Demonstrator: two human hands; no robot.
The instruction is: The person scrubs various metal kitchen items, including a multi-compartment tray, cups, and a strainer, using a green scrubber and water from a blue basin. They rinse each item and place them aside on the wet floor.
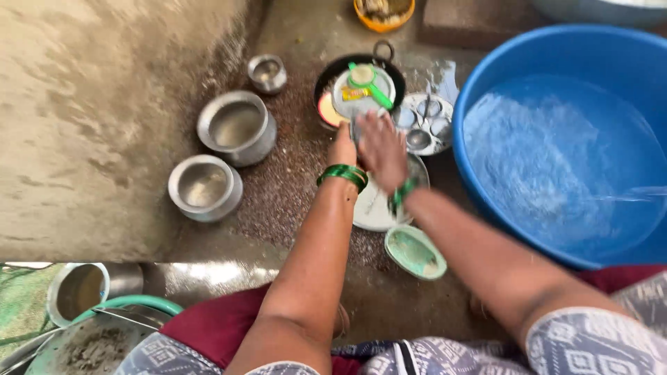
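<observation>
Three round steel pots on the ground point(237, 127) point(205, 186) point(267, 73), one steel pot lower left point(78, 290), one blue tub of water point(563, 139), one black pan point(333, 73), one moulded steel tray point(425, 125), one green strainer point(368, 80), one pale green dish point(415, 252), one orange bowl point(383, 15), two hands point(342, 147) point(382, 149)

This is a dishwashing spot on the floor of a home, likely a yard or wash area. Bare, wet concrete ground point(104, 139) serves as the work surface. A large blue plastic tub point(486, 90) brims with water, round steel pots point(236, 127) stand rinsed beside it, and a black iron pan point(333, 73), a dimpled steel steaming tray point(425, 125) and a pale green soap dish point(415, 252) lie about.
</observation>
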